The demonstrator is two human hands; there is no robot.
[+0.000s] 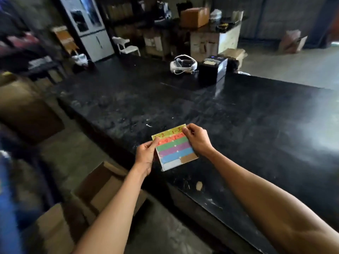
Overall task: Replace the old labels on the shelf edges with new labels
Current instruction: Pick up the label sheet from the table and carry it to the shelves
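cardboard boxes (102,182) sit open on the floor nearest us. above the dark speckled bench (238,125) edge, a flat sheet of labels (176,149) is held in the air, its long axis running from near right to far left. left hand (145,156) pinches its left edge; right hand (198,139) pinches the far right corner. stripes run yellow, orange, green, purple, blue; the handwriting is blurred. farther off, a white headset (183,65) and black box (212,69).

Dim warehouse or stockroom, concrete floor (293,70), cardboard boxes (194,16), long black worktable (238,125), cluttered shelving (119,11)
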